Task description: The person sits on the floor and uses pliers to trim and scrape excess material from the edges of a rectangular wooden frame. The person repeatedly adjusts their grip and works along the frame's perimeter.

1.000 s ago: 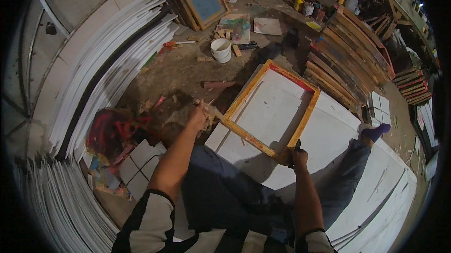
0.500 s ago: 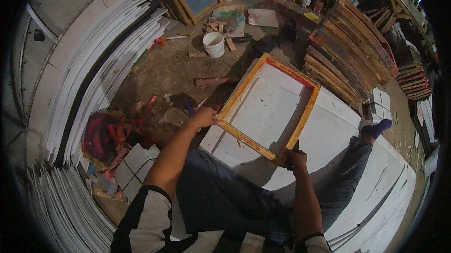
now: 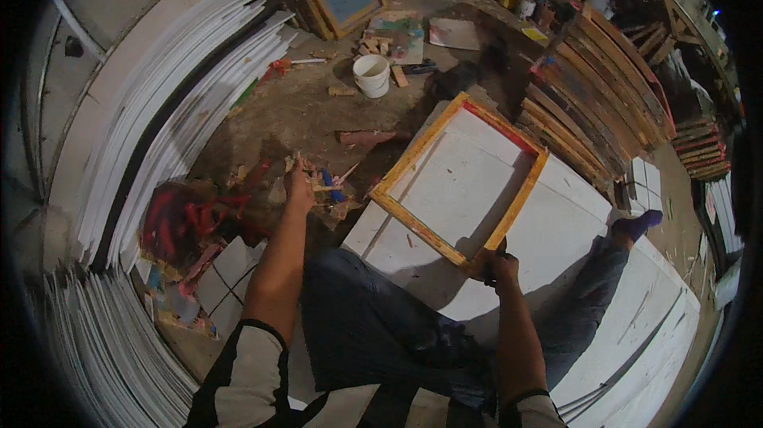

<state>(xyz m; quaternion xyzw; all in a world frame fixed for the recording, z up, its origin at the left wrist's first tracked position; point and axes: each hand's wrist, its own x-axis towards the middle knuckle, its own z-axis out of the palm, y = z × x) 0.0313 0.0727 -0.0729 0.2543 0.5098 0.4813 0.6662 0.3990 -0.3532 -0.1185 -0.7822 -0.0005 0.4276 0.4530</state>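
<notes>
My right hand [image 3: 501,267] is closed at the near right corner of a wooden frame [image 3: 421,146], which is rectangular, yellow-stained and reddish along its far inner edge. Something dark shows in or by that hand, too unclear to name. The frame is tilted over white sheets [image 3: 469,178], which show through its opening. Off to the left, my left hand [image 3: 299,188] is low over the floor among small scraps, close to a blue object [image 3: 337,192] that may be a handle. Its fingers are too unclear to read.
Long stacks of white sheets [image 3: 159,126] line the left side. A white bucket [image 3: 371,76] stands ahead on the dirty floor, near wood pieces. Stacked wooden frames [image 3: 596,86] are at the right. A red-stained heap [image 3: 179,217] lies at the left, and my outstretched leg [image 3: 580,293] crosses the sheets.
My left hand has let go of the frame's left corner and moved left and away, down to the scraps on the floor. My right hand still holds the frame, nearly in place.
</notes>
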